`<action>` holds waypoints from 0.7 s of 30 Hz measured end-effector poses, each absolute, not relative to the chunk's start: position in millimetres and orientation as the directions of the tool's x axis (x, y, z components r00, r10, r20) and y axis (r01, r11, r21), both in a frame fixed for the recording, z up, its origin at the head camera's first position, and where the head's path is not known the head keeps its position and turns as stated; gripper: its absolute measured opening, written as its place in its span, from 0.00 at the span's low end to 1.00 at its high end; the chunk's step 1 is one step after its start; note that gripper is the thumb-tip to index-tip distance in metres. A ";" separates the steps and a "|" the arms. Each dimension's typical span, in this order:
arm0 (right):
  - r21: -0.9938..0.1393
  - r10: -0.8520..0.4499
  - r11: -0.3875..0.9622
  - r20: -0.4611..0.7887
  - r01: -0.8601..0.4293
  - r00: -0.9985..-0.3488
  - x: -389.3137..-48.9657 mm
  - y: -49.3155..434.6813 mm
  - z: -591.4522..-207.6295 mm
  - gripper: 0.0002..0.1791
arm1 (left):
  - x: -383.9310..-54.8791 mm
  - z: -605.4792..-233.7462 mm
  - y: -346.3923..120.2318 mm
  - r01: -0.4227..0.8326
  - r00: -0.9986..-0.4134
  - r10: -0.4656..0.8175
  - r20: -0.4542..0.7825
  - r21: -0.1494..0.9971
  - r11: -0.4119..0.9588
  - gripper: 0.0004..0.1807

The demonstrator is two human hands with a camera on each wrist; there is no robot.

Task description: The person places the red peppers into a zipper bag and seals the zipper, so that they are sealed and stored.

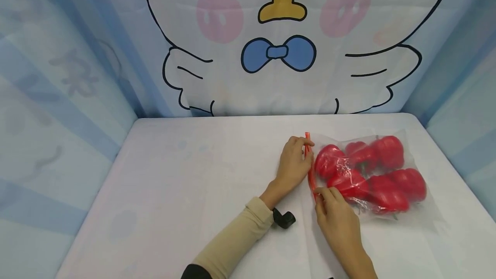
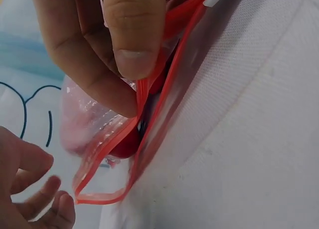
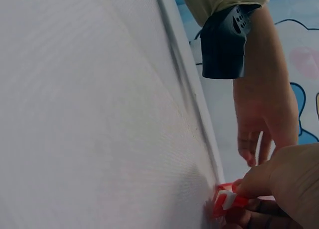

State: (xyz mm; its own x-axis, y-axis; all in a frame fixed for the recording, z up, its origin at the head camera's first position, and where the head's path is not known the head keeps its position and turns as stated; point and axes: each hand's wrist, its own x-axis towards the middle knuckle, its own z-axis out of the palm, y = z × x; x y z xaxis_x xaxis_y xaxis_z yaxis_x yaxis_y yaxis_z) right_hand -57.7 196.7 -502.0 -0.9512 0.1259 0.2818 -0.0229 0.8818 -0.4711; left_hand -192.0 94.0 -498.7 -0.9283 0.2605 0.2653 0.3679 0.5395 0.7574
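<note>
A clear slider zip bag [image 1: 420, 214] lies on the right of the table, with several red bell peppers [image 1: 389, 190] inside. Its red zip edge [image 1: 310, 180] runs along the left side. My right hand [image 1: 341, 225] pinches this edge near its front end, thumb and fingers on the strip. In the right wrist view a white slider [image 3: 228, 200] shows beside that thumb. At the far end of the edge is my left hand [image 1: 293, 162]; in the left wrist view its fingers [image 2: 37, 201] are loosely curved, apart from the strip. The red lips [image 2: 167, 97] stand parted.
A white cloth covers the table [image 1: 174, 193]. A printed curtain [image 1: 279, 89] with a cartoon bird hangs behind it, and blue-and-white curtains [image 1: 58, 119] hang at the sides. A black camera mount [image 1: 284, 219] sits on the left wrist.
</note>
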 end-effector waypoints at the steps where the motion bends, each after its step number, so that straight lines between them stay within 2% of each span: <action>1: -0.471 0.124 0.882 0.283 -0.025 -0.951 -57.8 196.6 -502.1 0.10 | -190.3 -496.9 94.4 0.395 -0.917 0.284 0.281 0.749 0.533 0.10; 3: -0.467 0.121 0.884 0.292 -0.031 -0.949 -57.8 196.6 -502.4 0.10 | -186.6 -494.8 95.6 0.430 -0.897 0.336 0.287 0.744 0.511 0.10; 6: -0.467 0.112 0.883 0.300 -0.043 -0.947 -57.7 196.8 -503.5 0.10 | -181.0 -495.2 97.1 0.437 -0.884 0.393 0.254 0.749 0.498 0.16; 9: -0.469 0.101 0.881 0.310 -0.060 -0.945 -57.8 198.0 -503.9 0.11 | -178.4 -495.6 97.8 0.428 -0.884 0.404 0.233 0.752 0.502 0.23; 13: -0.480 0.096 0.874 0.314 -0.071 -0.944 -56.8 198.6 -504.8 0.12 | -177.2 -494.9 96.2 0.437 -0.882 0.415 0.222 0.716 0.545 0.27; 17: -0.481 0.090 0.872 0.344 -0.093 -0.935 -55.6 197.6 -504.9 0.13 | -177.2 -495.2 95.9 0.447 -0.882 0.413 0.226 0.675 0.587 0.26; 21: -0.461 0.073 0.878 0.402 -0.132 -0.913 -55.0 195.4 -504.0 0.13 | -177.9 -500.2 98.5 0.438 -0.891 0.378 0.250 0.692 0.574 0.20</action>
State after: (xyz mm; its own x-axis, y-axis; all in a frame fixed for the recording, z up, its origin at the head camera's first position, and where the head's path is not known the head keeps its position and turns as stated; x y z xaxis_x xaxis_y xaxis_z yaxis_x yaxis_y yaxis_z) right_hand -55.0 195.4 -504.0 -0.9127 0.0734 0.4019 -0.1323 0.8776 -0.4607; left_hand -177.9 98.5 -500.2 -0.8913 0.3784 0.2496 0.4376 0.5742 0.6920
